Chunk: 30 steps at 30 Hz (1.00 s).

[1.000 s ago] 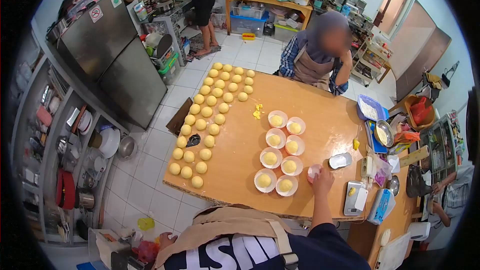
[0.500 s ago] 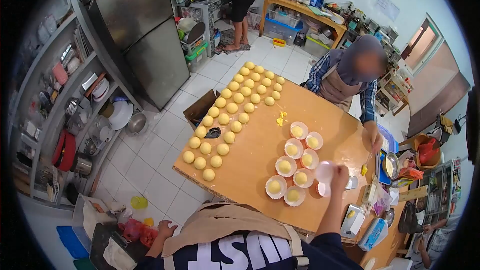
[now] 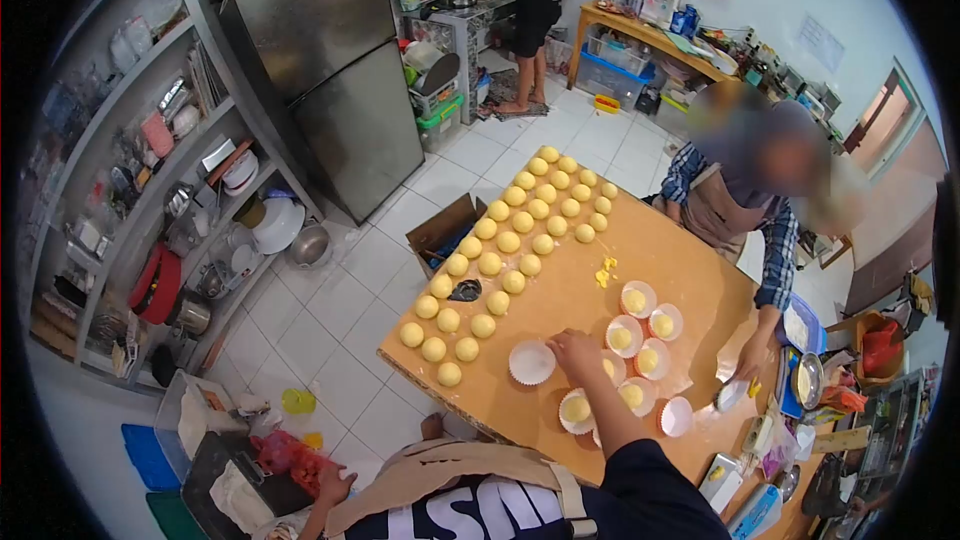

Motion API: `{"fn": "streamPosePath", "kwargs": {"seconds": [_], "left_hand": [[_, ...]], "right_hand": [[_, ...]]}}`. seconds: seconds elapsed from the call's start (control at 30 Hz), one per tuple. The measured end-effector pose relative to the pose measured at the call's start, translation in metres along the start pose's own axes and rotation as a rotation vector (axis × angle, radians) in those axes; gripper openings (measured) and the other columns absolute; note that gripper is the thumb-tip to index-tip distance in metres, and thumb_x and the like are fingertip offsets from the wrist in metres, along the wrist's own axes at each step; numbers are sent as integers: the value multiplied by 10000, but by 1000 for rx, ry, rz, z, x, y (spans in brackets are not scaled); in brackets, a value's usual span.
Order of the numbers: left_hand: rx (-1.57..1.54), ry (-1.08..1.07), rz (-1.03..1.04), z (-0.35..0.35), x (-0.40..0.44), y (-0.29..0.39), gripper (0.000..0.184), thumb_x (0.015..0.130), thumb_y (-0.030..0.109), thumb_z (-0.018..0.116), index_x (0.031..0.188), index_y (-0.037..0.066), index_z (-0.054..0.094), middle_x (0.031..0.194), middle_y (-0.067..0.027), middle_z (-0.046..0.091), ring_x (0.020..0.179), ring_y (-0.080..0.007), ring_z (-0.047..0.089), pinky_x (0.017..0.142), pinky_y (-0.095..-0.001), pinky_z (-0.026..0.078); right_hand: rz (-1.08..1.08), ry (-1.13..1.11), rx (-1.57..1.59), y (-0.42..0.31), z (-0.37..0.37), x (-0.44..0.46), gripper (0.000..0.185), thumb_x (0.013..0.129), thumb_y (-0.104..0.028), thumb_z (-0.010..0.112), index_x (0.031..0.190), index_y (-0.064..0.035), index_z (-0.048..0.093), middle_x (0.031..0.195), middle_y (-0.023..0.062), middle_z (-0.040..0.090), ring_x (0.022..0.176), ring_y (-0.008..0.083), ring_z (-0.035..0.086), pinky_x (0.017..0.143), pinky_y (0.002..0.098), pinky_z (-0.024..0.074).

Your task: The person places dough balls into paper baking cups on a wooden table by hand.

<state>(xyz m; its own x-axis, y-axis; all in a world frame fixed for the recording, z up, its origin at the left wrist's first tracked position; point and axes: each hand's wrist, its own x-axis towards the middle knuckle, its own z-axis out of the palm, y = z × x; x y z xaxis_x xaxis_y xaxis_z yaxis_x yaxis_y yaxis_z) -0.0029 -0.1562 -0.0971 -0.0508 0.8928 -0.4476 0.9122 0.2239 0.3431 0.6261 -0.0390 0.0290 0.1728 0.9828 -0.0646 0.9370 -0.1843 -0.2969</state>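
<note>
My right hand (image 3: 578, 355) reaches over the table, its fingers pinched at the right edge of an empty white paper baking cup (image 3: 531, 364). Near my wrist several paper cups hold pale yellow dough balls (image 3: 620, 339); my forearm hides part of this group. Another empty paper cup (image 3: 676, 417) stands right of my forearm. Rows of round yellow dough balls (image 3: 489, 263) cover the table's left side. Low on the left, my left hand (image 3: 335, 483) hangs with fingers apart, holding nothing, beside a red plastic bag (image 3: 289, 455).
Across the wooden table (image 3: 560, 290), a co-worker's hand (image 3: 752, 355) is near a silvery round item (image 3: 731, 396). Yellow scraps (image 3: 605, 272) lie mid-table. A scale (image 3: 718, 480) and metal bowl (image 3: 806, 380) are at right. A fridge (image 3: 330, 80) and shelves (image 3: 160, 200) stand left.
My right hand has moved left across the table with a paper cup, which is now left of the filled cups. The view has shifted, and the co-worker's hand is lower on the table.
</note>
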Motion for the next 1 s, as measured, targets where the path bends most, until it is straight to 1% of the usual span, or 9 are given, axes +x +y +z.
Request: {"fn": "streamPosePath", "kwargs": {"seconds": [0.07,0.13,0.2,0.4,0.6,0.7,0.8,0.9,1.0], "left_hand": [[21,-1,33,17,-7,-37,524,714,453,743,1029,45,647,1091,-214,587,1101,-366,513,942,-458,403],[3,-19,2,13,-24,-54,529,701,476,745,1007,53,662,1068,-213,598,1089,-372,520,933,-468,410],[18,-1,-3,15,-35,-61,538,690,494,747,999,61,670,1060,-213,603,1083,-376,523,927,-473,414],[-40,51,-163,15,-53,-41,559,670,533,745,1009,94,675,1096,-205,595,1101,-368,514,939,-476,402],[33,-41,-230,29,-74,-38,555,678,553,733,1020,119,676,1121,-183,590,1126,-347,502,954,-479,383],[40,-57,-230,29,-77,-40,559,679,552,733,1024,116,673,1127,-178,588,1132,-343,499,960,-475,380],[21,-31,-210,24,-69,-42,544,694,528,733,1028,103,667,1133,-186,582,1132,-349,496,969,-469,376],[21,-25,-142,17,-52,-38,518,718,493,730,1030,85,659,1126,-197,579,1124,-359,497,964,-458,382],[-23,19,-39,14,-29,-32,491,738,441,733,1041,66,644,1106,-200,576,1111,-367,498,948,-452,394]], "right_hand": [[166,-106,172,17,-13,34,228,898,-273,552,970,-114,699,1027,102,662,990,301,610,847,409,480],[282,82,331,48,-28,91,240,884,-249,567,1030,-89,671,1113,108,638,1040,320,590,873,406,479],[112,264,189,91,-17,133,282,869,-207,576,1124,-95,623,1233,111,576,1044,322,590,869,421,487],[224,85,-73,101,-39,208,439,846,-95,559,1277,-176,536,1363,101,476,1098,300,575,886,402,504],[243,-109,-187,103,-30,243,344,848,-89,555,1186,-149,566,1224,86,550,1056,283,599,849,400,516],[246,22,-100,105,-30,243,353,795,-102,649,1139,-116,569,1162,98,556,1033,297,592,833,409,510],[170,148,-30,102,-38,229,304,779,-104,663,1069,-89,573,1096,110,560,1002,307,591,807,416,505],[100,232,66,68,-67,189,280,802,-97,599,1082,-105,594,1126,111,574,987,319,599,801,408,506],[-113,244,194,39,-62,132,291,788,-101,617,1080,-103,606,1119,100,582,982,323,598,809,404,501]]}}
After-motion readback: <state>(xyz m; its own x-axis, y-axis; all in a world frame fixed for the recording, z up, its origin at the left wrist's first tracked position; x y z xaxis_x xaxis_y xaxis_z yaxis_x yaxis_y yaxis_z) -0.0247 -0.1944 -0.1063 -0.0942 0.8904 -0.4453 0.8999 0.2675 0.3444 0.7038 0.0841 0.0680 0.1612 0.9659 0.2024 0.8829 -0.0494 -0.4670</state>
